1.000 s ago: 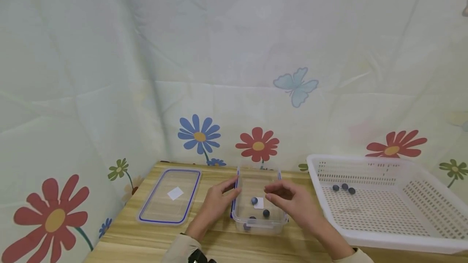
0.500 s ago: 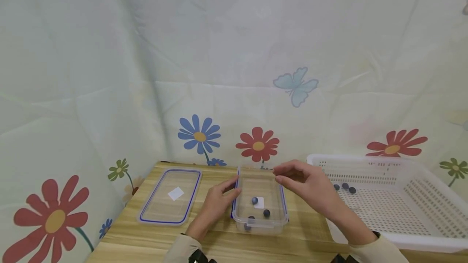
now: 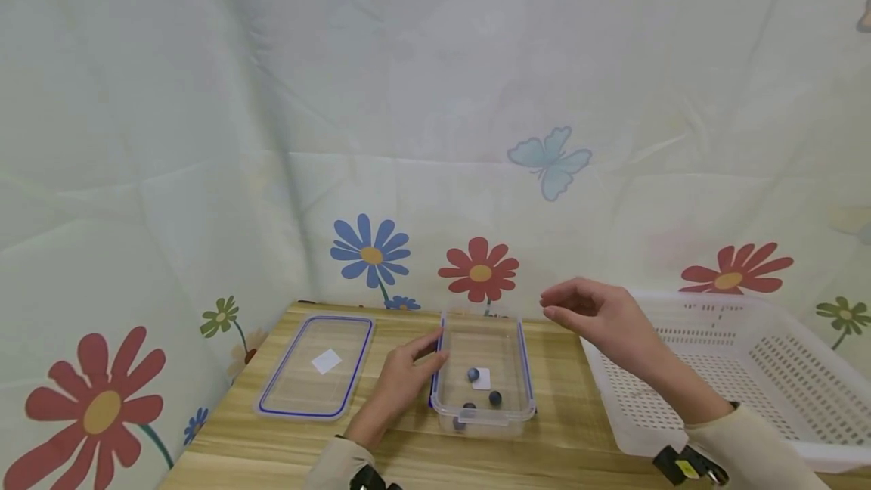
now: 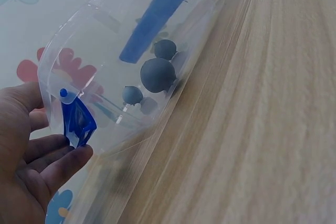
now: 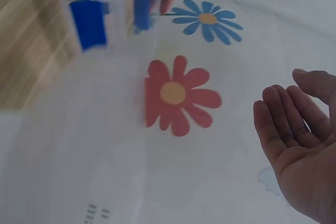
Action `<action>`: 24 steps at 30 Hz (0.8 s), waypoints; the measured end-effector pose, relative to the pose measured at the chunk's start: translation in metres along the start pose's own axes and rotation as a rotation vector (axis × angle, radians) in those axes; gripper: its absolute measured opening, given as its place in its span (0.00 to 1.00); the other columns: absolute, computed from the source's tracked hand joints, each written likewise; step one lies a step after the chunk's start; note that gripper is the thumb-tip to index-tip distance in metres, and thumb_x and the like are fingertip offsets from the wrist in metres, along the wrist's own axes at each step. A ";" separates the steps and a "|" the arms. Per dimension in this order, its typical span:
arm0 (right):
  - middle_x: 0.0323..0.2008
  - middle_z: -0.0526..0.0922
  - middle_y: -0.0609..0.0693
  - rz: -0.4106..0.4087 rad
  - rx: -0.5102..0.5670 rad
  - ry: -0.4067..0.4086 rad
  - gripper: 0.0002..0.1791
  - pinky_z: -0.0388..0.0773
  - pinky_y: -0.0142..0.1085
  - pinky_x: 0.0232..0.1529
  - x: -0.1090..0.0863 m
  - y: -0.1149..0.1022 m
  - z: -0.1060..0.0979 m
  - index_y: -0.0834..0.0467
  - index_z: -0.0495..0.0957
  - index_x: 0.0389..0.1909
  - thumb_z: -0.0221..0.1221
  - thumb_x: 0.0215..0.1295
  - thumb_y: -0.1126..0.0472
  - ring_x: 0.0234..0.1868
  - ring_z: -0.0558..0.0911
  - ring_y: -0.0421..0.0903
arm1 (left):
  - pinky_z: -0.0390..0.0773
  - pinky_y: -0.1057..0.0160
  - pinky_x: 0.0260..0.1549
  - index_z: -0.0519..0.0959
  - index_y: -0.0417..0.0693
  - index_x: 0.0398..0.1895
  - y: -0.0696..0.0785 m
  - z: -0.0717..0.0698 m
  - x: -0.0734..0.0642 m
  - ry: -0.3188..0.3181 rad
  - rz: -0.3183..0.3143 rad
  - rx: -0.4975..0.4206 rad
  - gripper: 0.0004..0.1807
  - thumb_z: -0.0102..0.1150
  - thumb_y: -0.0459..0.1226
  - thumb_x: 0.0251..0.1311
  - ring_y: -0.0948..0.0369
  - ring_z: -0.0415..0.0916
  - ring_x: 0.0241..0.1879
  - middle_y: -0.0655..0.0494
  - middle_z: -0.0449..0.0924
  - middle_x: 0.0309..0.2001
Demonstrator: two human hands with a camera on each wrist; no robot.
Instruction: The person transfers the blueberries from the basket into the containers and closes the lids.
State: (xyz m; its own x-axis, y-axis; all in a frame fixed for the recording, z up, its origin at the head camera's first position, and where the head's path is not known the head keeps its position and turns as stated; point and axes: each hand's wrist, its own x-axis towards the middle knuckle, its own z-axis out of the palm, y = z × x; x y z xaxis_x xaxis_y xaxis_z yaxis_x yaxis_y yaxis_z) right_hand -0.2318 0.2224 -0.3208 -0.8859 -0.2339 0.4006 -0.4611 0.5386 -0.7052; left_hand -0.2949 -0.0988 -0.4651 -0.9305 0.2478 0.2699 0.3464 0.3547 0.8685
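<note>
A clear food container [image 3: 481, 339] with blue latches stands on the table, blueberries [image 3: 495, 398] on its floor. Against its left wall lies my left hand [image 3: 401, 376], fingers at the rim. In the left wrist view, those fingers curl around a blue latch [image 4: 79, 121], and three blueberries [image 4: 158, 75] show through the plastic. My right hand [image 3: 605, 320] is raised in the air between the container and the white basket [image 3: 735, 452]. Its fingers are loosely bent and hold nothing; the right wrist view shows the bare palm [image 5: 304, 171].
A clear lid [image 3: 299, 365] with a blue seal lies flat on the wooden table [image 3: 381, 452], left of the container. The perforated basket stands at the right, partly behind the right forearm. A flowered curtain [image 3: 408, 134] hangs close behind the table.
My right hand has risen from over the container and moved right, toward the basket, its arm now covering the blueberries there. My left hand and the container have stayed put.
</note>
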 end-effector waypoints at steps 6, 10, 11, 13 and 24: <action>0.44 0.90 0.46 0.008 -0.085 -0.004 0.12 0.85 0.31 0.46 0.000 0.015 -0.010 0.59 0.87 0.52 0.70 0.72 0.59 0.45 0.89 0.45 | 0.72 0.42 0.68 0.75 0.40 0.74 -0.001 0.000 0.000 -0.002 0.006 0.002 0.26 0.60 0.40 0.78 0.44 0.74 0.70 0.43 0.78 0.68; 0.44 0.91 0.46 0.000 -0.138 -0.008 0.10 0.85 0.31 0.44 0.000 0.023 -0.022 0.58 0.87 0.51 0.69 0.72 0.61 0.45 0.89 0.46 | 0.72 0.42 0.68 0.75 0.40 0.74 -0.002 0.000 0.000 -0.004 0.007 -0.002 0.26 0.60 0.41 0.78 0.44 0.73 0.70 0.43 0.78 0.69; 0.44 0.91 0.46 -0.001 -0.159 -0.009 0.10 0.85 0.30 0.44 0.001 0.026 -0.025 0.58 0.87 0.51 0.69 0.72 0.61 0.45 0.89 0.46 | 0.72 0.43 0.68 0.75 0.40 0.74 -0.002 0.000 0.000 -0.004 0.008 -0.004 0.27 0.60 0.41 0.78 0.44 0.73 0.70 0.43 0.77 0.69; 0.44 0.90 0.47 0.003 -0.195 -0.013 0.10 0.85 0.31 0.44 0.001 0.031 -0.031 0.57 0.87 0.51 0.70 0.72 0.60 0.45 0.89 0.46 | 0.72 0.43 0.68 0.74 0.40 0.74 -0.003 0.000 0.000 -0.005 0.011 -0.004 0.27 0.60 0.42 0.78 0.44 0.73 0.70 0.43 0.77 0.69; 0.46 0.90 0.51 0.076 -0.298 -0.035 0.16 0.85 0.33 0.44 0.005 0.059 -0.062 0.59 0.86 0.55 0.69 0.74 0.54 0.50 0.88 0.54 | 0.72 0.44 0.68 0.74 0.40 0.74 -0.003 0.000 0.000 -0.001 0.015 -0.013 0.26 0.60 0.39 0.78 0.45 0.74 0.70 0.43 0.77 0.69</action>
State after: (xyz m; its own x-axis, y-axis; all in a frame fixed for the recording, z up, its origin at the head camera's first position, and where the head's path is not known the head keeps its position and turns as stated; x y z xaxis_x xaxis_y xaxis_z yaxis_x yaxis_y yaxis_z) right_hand -0.2599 0.3034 -0.3241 -0.9207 -0.2091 0.3295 -0.3633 0.7677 -0.5278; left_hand -0.2961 -0.1002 -0.4676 -0.9249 0.2542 0.2827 0.3590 0.3390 0.8696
